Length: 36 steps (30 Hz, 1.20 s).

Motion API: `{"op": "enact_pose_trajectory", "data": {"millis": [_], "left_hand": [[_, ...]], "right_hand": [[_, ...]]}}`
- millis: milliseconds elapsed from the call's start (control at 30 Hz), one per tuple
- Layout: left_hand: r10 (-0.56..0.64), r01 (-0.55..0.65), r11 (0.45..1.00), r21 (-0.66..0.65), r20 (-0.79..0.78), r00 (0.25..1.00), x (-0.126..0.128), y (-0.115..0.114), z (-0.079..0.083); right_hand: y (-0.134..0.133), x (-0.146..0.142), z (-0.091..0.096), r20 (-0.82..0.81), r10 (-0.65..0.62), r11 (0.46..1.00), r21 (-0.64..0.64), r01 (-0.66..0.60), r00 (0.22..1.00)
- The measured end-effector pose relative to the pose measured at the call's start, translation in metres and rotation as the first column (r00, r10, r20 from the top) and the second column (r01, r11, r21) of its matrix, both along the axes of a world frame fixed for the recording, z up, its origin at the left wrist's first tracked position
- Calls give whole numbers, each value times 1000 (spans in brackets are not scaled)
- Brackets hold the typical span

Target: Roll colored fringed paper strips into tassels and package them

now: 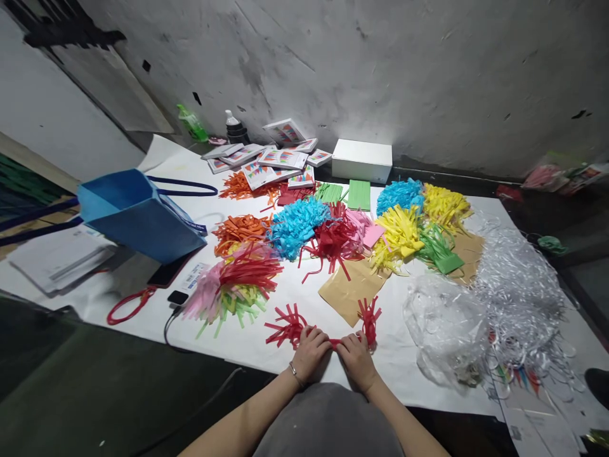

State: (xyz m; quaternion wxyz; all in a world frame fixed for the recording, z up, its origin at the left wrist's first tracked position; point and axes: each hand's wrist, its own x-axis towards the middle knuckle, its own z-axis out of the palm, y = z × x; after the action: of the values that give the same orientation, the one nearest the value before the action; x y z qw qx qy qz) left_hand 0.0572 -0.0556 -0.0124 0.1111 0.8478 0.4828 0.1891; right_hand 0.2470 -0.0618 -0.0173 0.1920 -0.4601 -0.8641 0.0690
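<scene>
A red paper tassel [288, 325] lies across the front of the white-covered table, its middle rolled narrow and both fringed ends spread out. Closed around its left part is my left hand [311, 350], with a bracelet at the wrist. My right hand [354, 357] grips the right part, and a short stretch of the rolled middle shows between the two hands. The fingertips are partly hidden under the hands. Just beyond them is a brown paper sheet [349, 292]. To the left of my hands sits a pile of pink, red and green tassels [242, 276].
Blue tassels [299, 225], yellow tassels [398, 231] and other coloured bunches fill the middle. A blue bag [137, 209] stands left. Clear plastic bags [442, 324] and silvery strings [518, 279] lie right. Flat printed boxes [280, 158] and a white box [361, 158] are by the wall.
</scene>
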Motion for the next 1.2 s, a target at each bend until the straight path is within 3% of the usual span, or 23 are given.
{"op": "enact_pose_trajectory", "data": {"millis": [167,367,433,567,667,800,867,1067,1200], "left_hand": [[130,-129,990,-48,9,991,1,-2,13],[292,-304,950,-63,-153,944,12,6,29],[247,-256,966,-42,-149,958,10,7,26],[24,-23,1000,10,-114,993,2,8,13],[-31,36,999,31,-127,991,0,11,7],[-38,37,999,-11,-69,997,2,16,8],[-43,41,999,-26,-44,998,2,16,8],[61,-63,997,-37,-43,997,3,8,3],[148,-149,988,-48,-19,989,10,4,9]], "right_hand": [[0,0,4,8,-121,992,-39,121,993],[11,-5,10,47,-284,957,-40,286,958],[13,-5,11,54,-293,955,-41,295,955],[12,-5,14,52,-305,950,-48,307,951],[8,-7,14,36,-260,964,-49,261,965],[8,-13,8,8,-60,998,-17,60,998],[9,-15,3,8,-28,1000,-10,28,1000],[8,-8,-5,37,-68,997,-24,69,997],[3,-1,-5,91,-151,986,-51,157,984]]}}
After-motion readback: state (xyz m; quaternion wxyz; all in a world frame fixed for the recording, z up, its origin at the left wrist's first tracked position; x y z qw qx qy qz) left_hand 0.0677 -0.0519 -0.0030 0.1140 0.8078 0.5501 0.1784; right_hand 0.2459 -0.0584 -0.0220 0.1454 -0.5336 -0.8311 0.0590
